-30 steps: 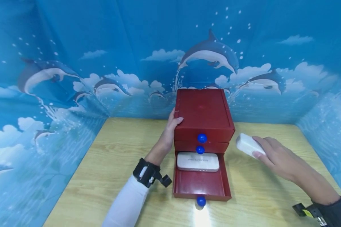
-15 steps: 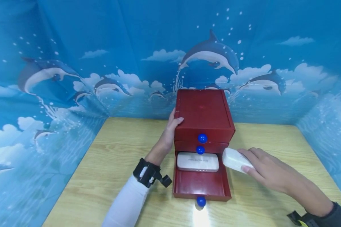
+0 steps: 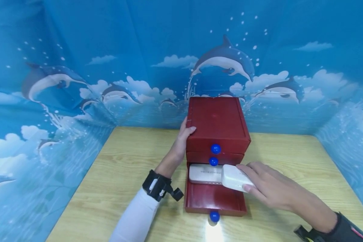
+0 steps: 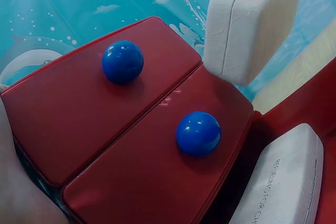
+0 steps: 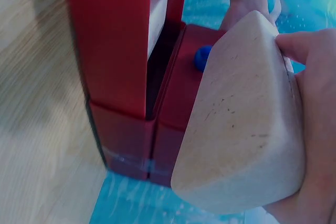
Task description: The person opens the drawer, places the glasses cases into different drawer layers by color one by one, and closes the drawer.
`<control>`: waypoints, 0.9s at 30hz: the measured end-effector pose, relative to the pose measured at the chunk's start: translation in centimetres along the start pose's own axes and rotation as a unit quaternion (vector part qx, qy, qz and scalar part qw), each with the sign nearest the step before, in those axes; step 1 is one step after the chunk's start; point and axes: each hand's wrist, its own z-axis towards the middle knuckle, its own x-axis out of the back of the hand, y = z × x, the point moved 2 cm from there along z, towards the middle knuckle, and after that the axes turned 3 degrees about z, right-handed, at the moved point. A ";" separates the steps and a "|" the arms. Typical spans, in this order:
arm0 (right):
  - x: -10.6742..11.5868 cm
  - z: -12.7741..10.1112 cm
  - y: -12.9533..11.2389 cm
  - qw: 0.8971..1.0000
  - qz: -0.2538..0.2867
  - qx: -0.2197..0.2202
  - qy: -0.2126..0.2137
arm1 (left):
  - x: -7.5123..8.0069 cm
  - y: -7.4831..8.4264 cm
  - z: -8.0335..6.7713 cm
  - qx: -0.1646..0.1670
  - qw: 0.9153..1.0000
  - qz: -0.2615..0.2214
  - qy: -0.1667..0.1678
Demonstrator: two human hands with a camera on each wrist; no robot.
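A red drawer cabinet (image 3: 214,117) with blue ball knobs stands on the table, its bottom drawer (image 3: 214,198) pulled out. One white glasses case (image 3: 204,173) lies crosswise at the back of that drawer, printed lettering on its lid (image 4: 273,187). My right hand (image 3: 266,183) grips a second white glasses case (image 3: 234,177) by its right end and holds it tilted over the drawer's right side. Small dark specks mark its surface in the right wrist view. My left hand (image 3: 181,143) rests against the cabinet's left side, thumb over the top edge.
Two upper drawers are closed, with a top knob (image 3: 215,149) and a middle knob (image 3: 213,161). The bottom drawer's knob (image 3: 214,216) sticks out at the front. Light wooden table (image 3: 130,158) surrounds the cabinet. Behind it hangs a blue dolphin-print cloth (image 3: 157,40).
My right hand has carried its glasses case leftward and slightly down, from the right of the cabinet to above the open drawer. My left hand has stayed on the cabinet.
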 end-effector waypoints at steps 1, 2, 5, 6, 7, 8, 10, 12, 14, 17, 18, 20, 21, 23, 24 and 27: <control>-0.1 0.2 -0.2 1.000 0.000 0.003 -0.001 | 0.0 0.0 0.0 -0.001 1.000 0.000 -0.001; -0.2 0.4 -0.4 1.000 -0.001 0.003 -0.005 | 0.0 0.0 0.0 -0.002 1.000 0.000 -0.001; -0.6 1.2 -1.0 1.000 0.000 0.013 -0.012 | -0.1 0.0 0.0 -0.005 1.000 0.002 -0.001; -0.7 1.4 -1.2 1.000 -0.002 0.019 -0.015 | -0.1 0.0 0.0 -0.006 1.000 0.002 -0.001; -0.9 1.6 -1.3 1.000 -0.002 0.027 -0.016 | -0.1 -0.1 0.0 -0.006 1.000 0.001 -0.002; -1.0 1.8 -1.5 0.999 -0.002 0.035 -0.017 | -0.1 -0.1 0.0 -0.006 1.000 -0.001 -0.003; -1.3 2.2 -1.9 0.998 -0.003 0.054 -0.017 | -0.1 -0.2 0.0 -0.006 1.000 -0.005 -0.006; -1.5 2.7 -2.2 0.997 -0.003 0.076 -0.014 | -0.1 -0.3 0.1 -0.005 1.000 -0.009 -0.007; -1.7 3.1 -2.4 0.996 -0.004 0.090 -0.016 | 0.0 -0.3 0.1 -0.004 1.000 -0.010 -0.007; -1.9 3.7 -2.7 0.994 -0.004 0.098 -0.037 | 0.0 -0.4 0.1 -0.001 1.000 -0.005 -0.006; -1.9 3.8 -2.8 0.994 -0.002 0.097 -0.048 | 0.0 -0.4 0.1 -0.002 1.000 -0.004 -0.005; -1.9 4.1 -3.0 0.993 0.006 0.090 -0.076 | 0.0 -0.4 0.2 -0.003 1.000 -0.004 -0.006; -1.9 4.3 -3.1 0.992 0.011 0.088 -0.089 | 0.0 -0.4 0.2 -0.005 1.000 -0.004 -0.007; -1.9 4.5 -3.3 0.990 0.023 0.083 -0.111 | 0.1 -0.3 0.2 -0.009 1.000 -0.007 -0.007; -1.9 4.7 -3.4 0.989 0.028 0.081 -0.118 | 0.1 -0.3 0.2 -0.010 1.000 -0.008 -0.007; -2.0 5.2 -3.5 0.987 0.040 0.084 -0.129 | 0.1 -0.2 0.2 -0.011 1.000 -0.010 -0.008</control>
